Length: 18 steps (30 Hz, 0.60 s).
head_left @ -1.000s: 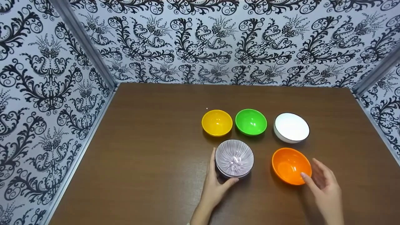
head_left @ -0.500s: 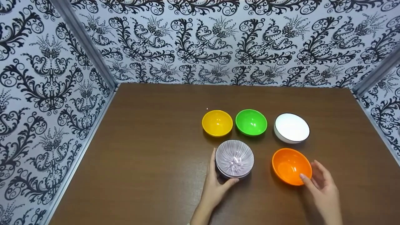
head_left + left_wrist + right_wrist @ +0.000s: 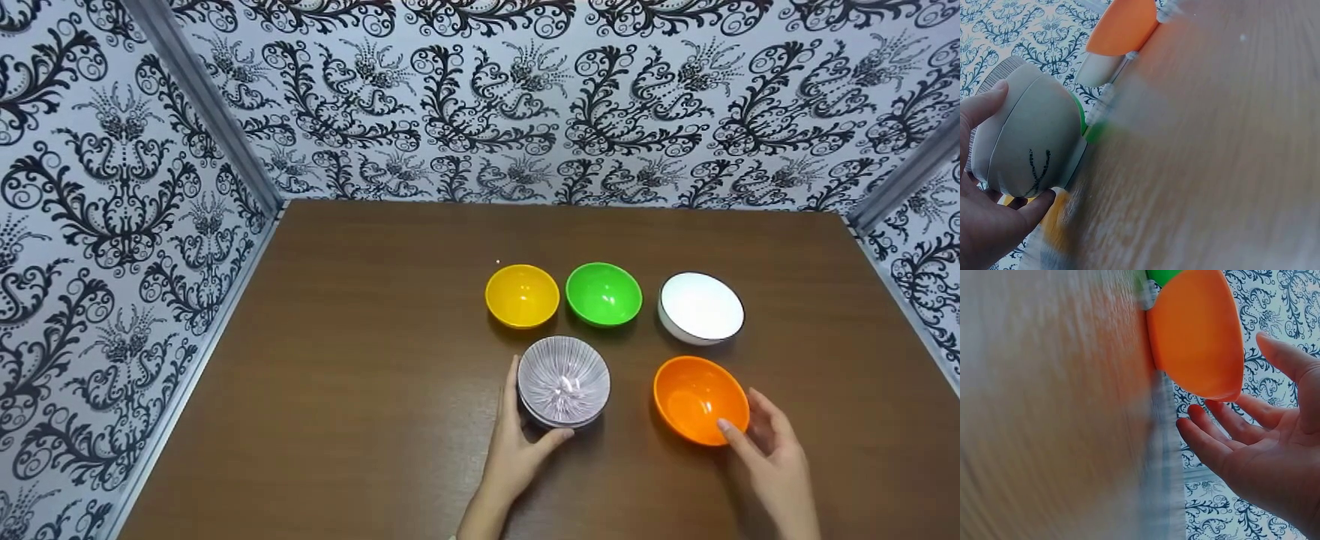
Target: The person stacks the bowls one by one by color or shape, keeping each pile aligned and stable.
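My left hand (image 3: 516, 450) holds a small stack of striped grey-purple bowls (image 3: 564, 380), thumb at the near side and fingers round the left. In the left wrist view the stack's pale outer wall (image 3: 1033, 132) carries a dark mark, and a seam runs between the bowls. To the right stands an orange bowl (image 3: 699, 400), upright on the table. My right hand (image 3: 776, 457) is beside it with thumb and fingers spread. In the right wrist view the thumb stays clear of the orange bowl (image 3: 1199, 337), and the fingertips lie at its side; contact is hard to tell.
Behind the stack are a yellow bowl (image 3: 523, 296) and a green bowl (image 3: 604, 295), side by side. A white bowl (image 3: 700, 307) with a dark rim sits behind the orange one. The brown table (image 3: 337, 360) meets patterned walls (image 3: 495, 97) at the back and sides.
My right hand has shifted slightly left, closer to the orange bowl. My left hand and the bowls stay where they were.
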Each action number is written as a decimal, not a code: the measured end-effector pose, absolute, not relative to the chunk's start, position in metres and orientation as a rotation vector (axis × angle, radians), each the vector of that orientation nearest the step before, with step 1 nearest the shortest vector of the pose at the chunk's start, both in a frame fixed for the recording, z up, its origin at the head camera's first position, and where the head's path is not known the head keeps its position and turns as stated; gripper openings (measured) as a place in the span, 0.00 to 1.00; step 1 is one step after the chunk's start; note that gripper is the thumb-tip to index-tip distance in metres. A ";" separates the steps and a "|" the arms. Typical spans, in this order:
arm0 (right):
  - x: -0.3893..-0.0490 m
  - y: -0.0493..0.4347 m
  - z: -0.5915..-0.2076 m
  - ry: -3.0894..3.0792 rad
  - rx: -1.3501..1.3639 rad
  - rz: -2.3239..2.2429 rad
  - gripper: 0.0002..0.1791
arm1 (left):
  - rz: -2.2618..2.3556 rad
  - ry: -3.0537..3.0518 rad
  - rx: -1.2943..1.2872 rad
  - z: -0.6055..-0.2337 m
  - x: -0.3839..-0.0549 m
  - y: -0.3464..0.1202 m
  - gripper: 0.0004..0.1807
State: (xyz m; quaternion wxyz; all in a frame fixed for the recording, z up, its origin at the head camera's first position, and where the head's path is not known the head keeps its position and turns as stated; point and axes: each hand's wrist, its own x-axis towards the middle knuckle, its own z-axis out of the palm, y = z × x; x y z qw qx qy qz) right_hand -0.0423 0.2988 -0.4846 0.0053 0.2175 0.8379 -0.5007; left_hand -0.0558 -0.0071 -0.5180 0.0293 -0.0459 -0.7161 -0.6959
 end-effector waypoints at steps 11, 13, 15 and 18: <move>-0.042 0.299 -0.486 2.634 0.613 -1.593 0.41 | -2.169 -2.189 -0.139 -0.520 -0.056 -0.007 0.62; -0.042 0.299 -0.487 2.633 0.597 -1.600 0.41 | -2.172 -2.187 -0.140 -0.520 -0.056 -0.006 0.62; -0.042 0.299 -0.487 2.632 0.585 -1.609 0.41 | -2.179 -2.182 -0.143 -0.520 -0.056 -0.006 0.62; -0.041 0.299 -0.488 2.619 0.583 -1.615 0.42 | -2.175 -2.183 -0.149 -0.520 -0.056 -0.006 0.62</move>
